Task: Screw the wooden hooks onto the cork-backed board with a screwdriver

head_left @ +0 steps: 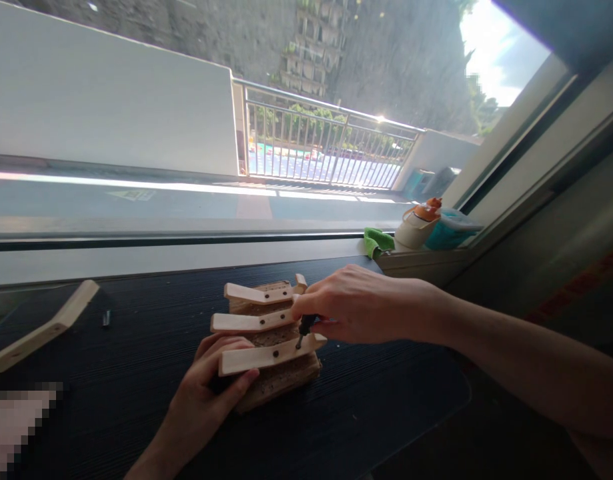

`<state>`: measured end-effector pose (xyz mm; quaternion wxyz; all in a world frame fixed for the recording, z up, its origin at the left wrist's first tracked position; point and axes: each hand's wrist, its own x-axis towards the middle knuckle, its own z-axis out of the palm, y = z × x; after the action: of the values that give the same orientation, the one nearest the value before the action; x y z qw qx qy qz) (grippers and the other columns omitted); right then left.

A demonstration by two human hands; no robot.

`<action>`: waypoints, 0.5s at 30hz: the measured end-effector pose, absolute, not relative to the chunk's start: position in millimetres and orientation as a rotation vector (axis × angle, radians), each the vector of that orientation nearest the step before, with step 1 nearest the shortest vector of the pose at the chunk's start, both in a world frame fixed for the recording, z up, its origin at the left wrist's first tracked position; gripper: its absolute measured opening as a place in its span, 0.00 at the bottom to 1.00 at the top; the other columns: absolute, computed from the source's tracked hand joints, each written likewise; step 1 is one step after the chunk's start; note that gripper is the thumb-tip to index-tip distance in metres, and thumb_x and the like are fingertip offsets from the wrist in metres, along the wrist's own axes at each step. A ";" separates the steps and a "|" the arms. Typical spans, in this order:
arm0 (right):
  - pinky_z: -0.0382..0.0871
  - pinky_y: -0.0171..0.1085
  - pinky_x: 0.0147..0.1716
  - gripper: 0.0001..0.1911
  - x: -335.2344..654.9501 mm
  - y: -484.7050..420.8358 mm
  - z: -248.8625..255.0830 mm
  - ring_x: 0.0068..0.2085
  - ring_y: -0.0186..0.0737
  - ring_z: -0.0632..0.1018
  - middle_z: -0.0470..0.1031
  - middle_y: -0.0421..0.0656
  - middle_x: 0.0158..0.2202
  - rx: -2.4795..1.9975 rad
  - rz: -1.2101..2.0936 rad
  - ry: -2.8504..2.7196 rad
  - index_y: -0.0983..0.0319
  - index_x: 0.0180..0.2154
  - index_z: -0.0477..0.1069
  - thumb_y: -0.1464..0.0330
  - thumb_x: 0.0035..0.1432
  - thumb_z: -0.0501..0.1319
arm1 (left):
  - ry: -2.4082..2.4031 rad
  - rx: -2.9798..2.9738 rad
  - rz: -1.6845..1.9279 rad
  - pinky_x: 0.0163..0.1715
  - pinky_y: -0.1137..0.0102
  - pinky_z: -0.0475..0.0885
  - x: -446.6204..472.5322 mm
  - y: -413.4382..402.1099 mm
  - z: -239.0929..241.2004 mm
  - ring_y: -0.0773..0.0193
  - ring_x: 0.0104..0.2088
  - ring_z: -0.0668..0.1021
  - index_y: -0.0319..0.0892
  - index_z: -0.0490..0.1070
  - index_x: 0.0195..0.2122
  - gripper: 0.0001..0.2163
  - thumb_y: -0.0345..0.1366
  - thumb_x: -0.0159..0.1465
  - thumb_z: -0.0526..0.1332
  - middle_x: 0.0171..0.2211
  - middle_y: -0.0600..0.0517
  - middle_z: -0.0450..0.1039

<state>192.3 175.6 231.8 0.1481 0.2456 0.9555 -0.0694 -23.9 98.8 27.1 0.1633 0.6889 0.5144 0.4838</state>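
On the dark table a rough wooden block carries three pale, bent wooden strips lying across it. Dark screw heads or holes show in each strip. My left hand grips the left end of the nearest strip, thumb in front and fingers behind. In my right hand is a screwdriver with a dark handle, mostly covered by the fingers. Its metal tip meets the right-hand screw spot of the nearest strip. Behind it lie the middle strip and the far strip.
Another bent wooden strip lies at the table's left, beside a small metal piece. A green cloth, a white bottle with an orange top and a teal container stand by the window at the back right.
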 end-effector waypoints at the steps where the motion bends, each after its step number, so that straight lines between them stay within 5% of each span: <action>1: 0.57 0.34 0.31 0.11 193.0 175.6 232.2 0.37 0.39 0.75 0.76 0.45 0.35 0.698 -0.231 2.740 0.62 0.44 0.73 0.72 0.60 0.56 | 1.467 1.966 1.376 0.49 0.65 0.74 -23.9 98.8 26.8 0.60 0.48 0.75 0.49 0.76 0.40 0.10 0.40 0.56 0.66 0.40 0.53 0.79; 15: 0.54 0.35 0.27 0.12 192.6 176.1 222.7 0.31 0.39 0.75 0.75 0.46 0.29 0.787 -0.115 2.747 0.65 0.38 0.73 0.64 0.63 0.55 | 1.466 1.941 1.380 0.48 0.63 0.75 -22.9 100.0 28.5 0.58 0.47 0.76 0.48 0.76 0.39 0.10 0.41 0.56 0.66 0.39 0.52 0.79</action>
<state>192.6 176.1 222.7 0.1406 0.2726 0.9510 -0.0398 -22.9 100.0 28.5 0.1712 0.6838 0.5165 0.4862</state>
